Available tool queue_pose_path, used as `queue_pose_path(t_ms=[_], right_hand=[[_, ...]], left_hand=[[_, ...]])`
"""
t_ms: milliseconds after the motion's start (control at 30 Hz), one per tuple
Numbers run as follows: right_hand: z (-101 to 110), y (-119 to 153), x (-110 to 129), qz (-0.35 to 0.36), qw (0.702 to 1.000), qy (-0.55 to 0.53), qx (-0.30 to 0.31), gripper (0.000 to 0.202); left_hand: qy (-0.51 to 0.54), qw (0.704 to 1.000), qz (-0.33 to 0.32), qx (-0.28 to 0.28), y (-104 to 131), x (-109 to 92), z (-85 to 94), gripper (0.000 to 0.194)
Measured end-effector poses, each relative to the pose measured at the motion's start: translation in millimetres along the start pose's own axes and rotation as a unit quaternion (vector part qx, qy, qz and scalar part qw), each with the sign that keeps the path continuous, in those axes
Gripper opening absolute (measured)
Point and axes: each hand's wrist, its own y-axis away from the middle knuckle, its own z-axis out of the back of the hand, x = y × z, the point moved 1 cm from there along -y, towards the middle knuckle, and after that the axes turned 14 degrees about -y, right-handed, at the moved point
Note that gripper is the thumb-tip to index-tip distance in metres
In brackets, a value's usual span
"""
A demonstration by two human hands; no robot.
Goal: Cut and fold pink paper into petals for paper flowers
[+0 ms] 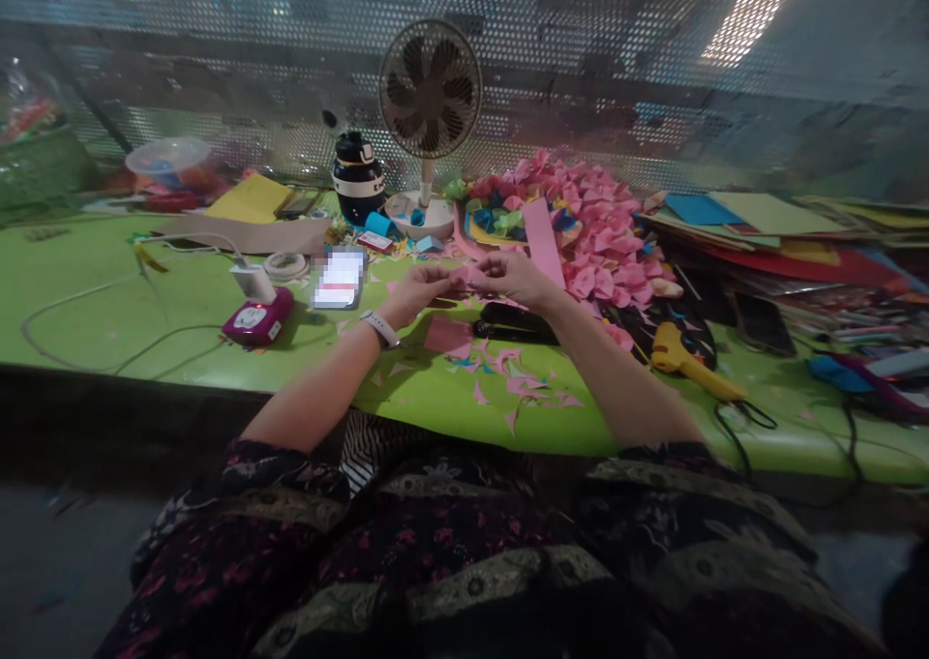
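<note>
Both hands meet above the green table, with a small pink paper piece (463,278) between their fingertips. My left hand (425,286) pinches its left side, and a white band circles that wrist. From the right, my right hand (508,280) pinches the same piece. Just below the hands lie a square of pink paper (448,336) and a black stapler-like tool (514,322). Pink paper scraps (519,383) are scattered nearer the table's front edge. Behind my right hand are a pink paper strip (543,238) and a large heap of folded pink paper pieces (599,219).
A fan (431,88) and a black bottle (358,180) stand at the back. Left are a lit phone (340,280), tape roll (285,266) and purple power box (257,318) with cables. Right are a yellow glue gun (693,364), dark phone (764,322) and stacked coloured sheets (776,216).
</note>
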Motion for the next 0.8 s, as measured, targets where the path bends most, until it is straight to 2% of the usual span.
queue_pose_path(t_ms=[433,800], right_hand=[[-3,1,3,-0.017,0.999,0.014,-0.032,0.025],[-6,4,7,-0.018,0.999,0.037,-0.005,0.025]], left_hand=[[0.015,0.999,-0.012,0.045,-3,0,5.1,0.027],[-0.047,0.997,0.028,0.062,-1,-6,14.2,0.023]])
